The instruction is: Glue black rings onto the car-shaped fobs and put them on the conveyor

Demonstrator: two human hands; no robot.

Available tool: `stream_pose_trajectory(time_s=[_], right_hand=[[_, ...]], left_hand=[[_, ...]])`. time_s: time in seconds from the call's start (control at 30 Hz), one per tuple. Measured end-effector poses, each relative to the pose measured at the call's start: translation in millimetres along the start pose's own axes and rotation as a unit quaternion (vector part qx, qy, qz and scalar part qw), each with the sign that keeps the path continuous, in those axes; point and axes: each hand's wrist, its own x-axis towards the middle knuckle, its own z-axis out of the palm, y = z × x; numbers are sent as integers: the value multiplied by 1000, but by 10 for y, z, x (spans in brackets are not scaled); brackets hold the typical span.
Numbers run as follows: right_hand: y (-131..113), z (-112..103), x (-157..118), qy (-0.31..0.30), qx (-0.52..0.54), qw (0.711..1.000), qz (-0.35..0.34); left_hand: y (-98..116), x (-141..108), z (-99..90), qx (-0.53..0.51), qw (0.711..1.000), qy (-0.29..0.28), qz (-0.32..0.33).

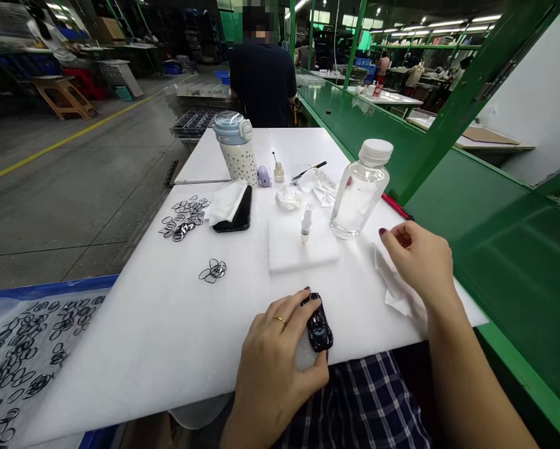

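Note:
My left hand is shut on a glossy black car-shaped piece, holding it at the front edge of a white foam sheet. My right hand rests to the right with its fingers loosely curled, empty, just above a crumpled white wipe. Ahead of my hands lies a small white foam block with a small nozzled bottle standing on it. A clear plastic bottle with a white cap stands beside the block, near my right hand.
Small black rings lie in loose heaps on the foam, beside a black phone and a dotted tumbler. More rings fill a plastic sheet at lower left. A green bench runs along the right; a person stands beyond the table.

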Motion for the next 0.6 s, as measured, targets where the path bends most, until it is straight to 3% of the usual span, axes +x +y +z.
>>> stream_pose_trajectory(time_s=[0.17, 0.27, 0.3, 0.37, 0.43, 0.6], right_hand=[[131, 8, 51, -103, 13, 994, -24], [26, -113, -92, -201, 169, 964, -48], [-19, -162, -165, -242, 247, 937, -46], [-105, -249, -324, -333, 392, 857, -29], [-171, -308, -467, -406, 472, 783, -16], [-184, -324, -626, -455, 597, 661, 10]], left_hand=[[-49, -27, -11, -35, 998, -31, -34], [-39, -1, -55, -129, 987, -29, -93], [-9, 24, -73, -172, 978, -16, -119], [92, 93, -104, -262, 953, 12, -154], [222, 167, -123, -348, 925, 7, -152], [422, 245, -168, -550, 814, -55, -177]])
